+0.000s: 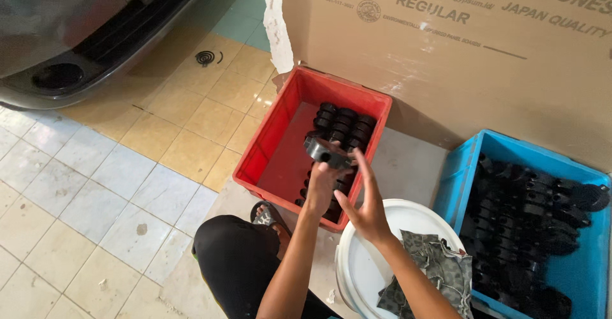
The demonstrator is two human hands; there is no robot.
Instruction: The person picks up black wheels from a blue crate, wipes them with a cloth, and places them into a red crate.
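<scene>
Black part (326,152) sits atop your left hand (320,185), fingers clamped on it, over red crate (280,131). Right hand (364,205) fingers spread wide, just beside it.

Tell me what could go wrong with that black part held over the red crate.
The left hand holds the black part only from below, above the red crate; it could slip onto the stacked parts and topple them. The right hand is open beside it, not gripping. The rag draped over the white bucket rim might slide off.
</scene>
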